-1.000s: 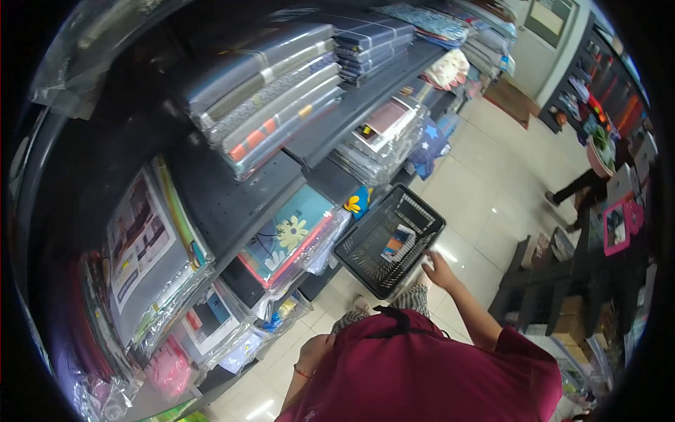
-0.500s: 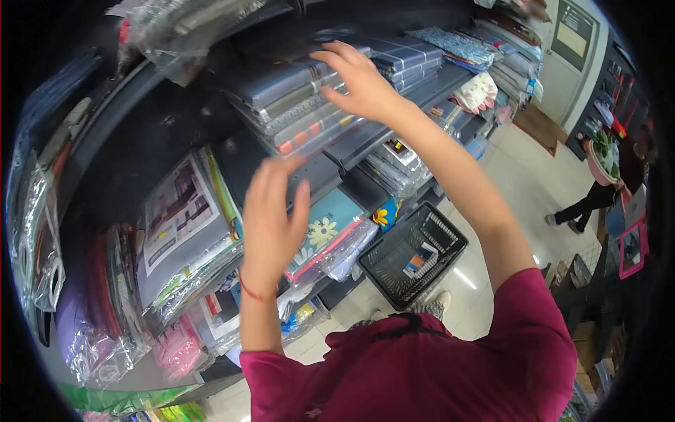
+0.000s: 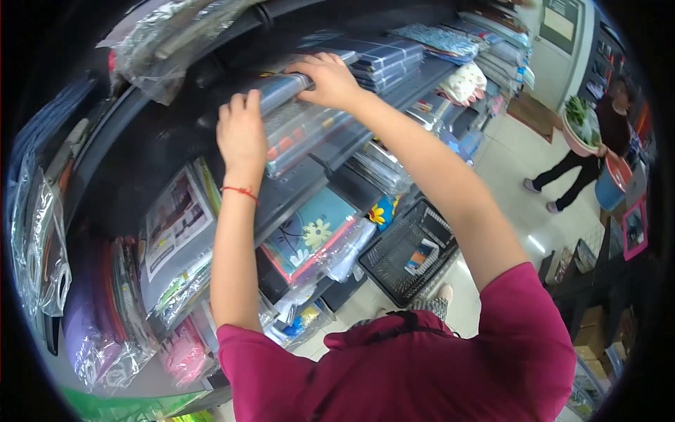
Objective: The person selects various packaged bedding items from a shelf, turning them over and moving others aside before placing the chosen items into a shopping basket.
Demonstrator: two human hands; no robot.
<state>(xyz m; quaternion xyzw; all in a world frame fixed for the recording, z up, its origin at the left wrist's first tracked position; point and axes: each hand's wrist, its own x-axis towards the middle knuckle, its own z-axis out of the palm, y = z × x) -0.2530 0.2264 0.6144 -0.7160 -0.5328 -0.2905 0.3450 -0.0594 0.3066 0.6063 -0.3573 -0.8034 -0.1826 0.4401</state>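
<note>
On the dark shelf in front of me lies a stack of flat, folded fabric pieces in clear plastic. My left hand (image 3: 241, 135) is at the left end of the top grey-blue package (image 3: 283, 91), fingers curled over its edge. On that same package, farther right, my right hand (image 3: 325, 82) grips the front edge, fingers on top. Just below shows a clear-wrapped package with orange spots (image 3: 285, 143). What my left thumb touches is hidden. Beside my right hand sits a pile of dark blue checked packages (image 3: 387, 65).
Below the shelf, a black basket (image 3: 380, 271) on the floor holds a small printed packet (image 3: 422, 257). A teal flowered package (image 3: 309, 228) lies on the lower shelf. To the right, a person (image 3: 594, 141) carries a pink basin with greens (image 3: 580, 126) and a blue bucket (image 3: 613, 184).
My left hand has moved up and left onto the stack. My right hand has come down and left, closing on the top package. The person at right has come nearer.
</note>
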